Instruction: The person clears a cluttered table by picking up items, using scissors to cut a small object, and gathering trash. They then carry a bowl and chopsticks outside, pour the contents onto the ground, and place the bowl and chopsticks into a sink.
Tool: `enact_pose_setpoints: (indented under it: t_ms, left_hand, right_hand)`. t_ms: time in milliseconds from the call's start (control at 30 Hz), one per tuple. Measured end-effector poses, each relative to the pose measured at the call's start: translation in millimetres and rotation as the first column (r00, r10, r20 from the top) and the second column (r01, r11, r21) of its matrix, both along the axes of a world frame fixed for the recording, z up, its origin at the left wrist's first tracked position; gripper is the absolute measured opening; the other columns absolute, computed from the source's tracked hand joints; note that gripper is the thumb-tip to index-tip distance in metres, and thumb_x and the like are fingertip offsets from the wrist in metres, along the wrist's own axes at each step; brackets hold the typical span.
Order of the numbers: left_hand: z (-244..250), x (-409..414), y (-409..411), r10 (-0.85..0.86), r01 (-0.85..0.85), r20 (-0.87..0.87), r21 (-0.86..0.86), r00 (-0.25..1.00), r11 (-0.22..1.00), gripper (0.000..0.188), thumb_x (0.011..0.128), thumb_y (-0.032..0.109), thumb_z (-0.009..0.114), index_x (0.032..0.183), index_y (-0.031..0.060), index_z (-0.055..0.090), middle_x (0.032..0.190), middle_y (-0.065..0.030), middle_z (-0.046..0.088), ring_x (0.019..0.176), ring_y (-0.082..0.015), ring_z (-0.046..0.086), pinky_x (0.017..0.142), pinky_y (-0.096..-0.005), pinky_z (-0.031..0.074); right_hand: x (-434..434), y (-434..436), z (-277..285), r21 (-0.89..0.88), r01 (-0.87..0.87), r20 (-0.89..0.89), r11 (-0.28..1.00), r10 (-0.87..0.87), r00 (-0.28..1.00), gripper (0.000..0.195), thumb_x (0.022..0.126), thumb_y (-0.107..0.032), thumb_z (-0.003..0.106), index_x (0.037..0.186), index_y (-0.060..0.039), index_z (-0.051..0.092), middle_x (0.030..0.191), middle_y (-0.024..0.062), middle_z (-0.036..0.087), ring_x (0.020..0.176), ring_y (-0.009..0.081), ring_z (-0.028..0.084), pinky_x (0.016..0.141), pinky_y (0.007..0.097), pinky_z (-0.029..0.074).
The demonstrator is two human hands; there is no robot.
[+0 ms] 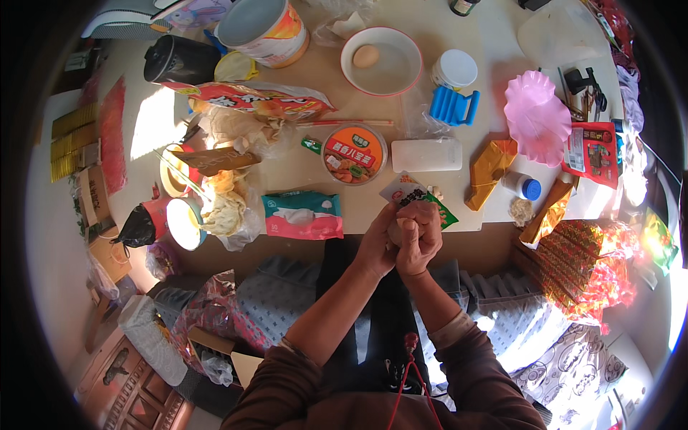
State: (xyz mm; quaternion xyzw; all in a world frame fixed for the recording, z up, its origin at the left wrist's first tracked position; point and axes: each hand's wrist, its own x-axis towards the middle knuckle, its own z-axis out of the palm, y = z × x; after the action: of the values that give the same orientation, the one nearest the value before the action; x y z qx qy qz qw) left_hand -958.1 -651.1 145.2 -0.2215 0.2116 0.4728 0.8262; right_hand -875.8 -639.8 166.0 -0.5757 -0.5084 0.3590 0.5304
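Observation:
My left hand and my right hand meet at the table's front edge, around a pale rounded thing, perhaps an egg, mostly hidden by the fingers. Just beyond them lies a green and white printed packet, with small shell-like bits beside it. Further back a red-rimmed white bowl holds a brown egg. A round tub of mixed pickles with an orange lid stands near a white rectangular box. To the left lies a teal and pink wipes pack.
Bowls, flatbread and a red food bag crowd the left. A large tub stands behind. On the right are a blue plastic holder, a pink wavy dish, gold wrappers and a blue-capped jar.

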Motion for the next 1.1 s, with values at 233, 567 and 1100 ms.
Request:
enact_pose_setpoints:
  t_ms: [233,567,1100]
  left_hand:
    - [0.7,-5.0,-2.0,-0.027,0.027,-0.001,0.118,1.0,0.993,0.038,0.101,0.035,0.036,0.116,0.0037,0.05,0.107,-0.0069,0.058,0.1,-0.0161,0.058,0.089,-0.0301,0.048]
    - [-5.9,-17.0,-15.3,-0.039,0.038,0.035,0.013,0.999,0.999,0.035,0.1,0.034,0.037,0.114,0.0044,0.05,0.103,-0.006,0.057,0.094,-0.015,0.057,0.084,-0.0283,0.048]
    - [-21.0,-35.1,-43.0,-0.078,0.076,-0.058,-0.045,0.995,0.996,0.035,0.098,0.03,0.047,0.125,0.0092,0.049,0.112,-0.0077,0.059,0.095,-0.0189,0.061,0.079,-0.0373,0.053]
  right_hand:
    - [-10.3,-11.8,3.1,0.03,0.005,-0.003,1.0,-0.005,1.0,0.009,0.077,0.001,0.056,0.085,-0.0032,0.061,0.083,0.0104,0.06,0.079,0.0247,0.057,0.075,0.0336,0.045]
    - [-15.3,-20.0,-1.5,0.237,-0.215,0.226,0.948,0.161,0.961,0.019,0.069,0.007,0.058,0.083,-0.0063,0.06,0.082,0.0077,0.062,0.076,0.026,0.06,0.07,0.0351,0.047]
    - [25.4,-27.9,21.5,0.213,-0.056,0.303,0.975,-0.011,0.953,0.026,0.096,-0.018,0.043,0.113,0.0007,0.051,0.115,0.0166,0.056,0.11,0.0276,0.053,0.097,0.0401,0.039]
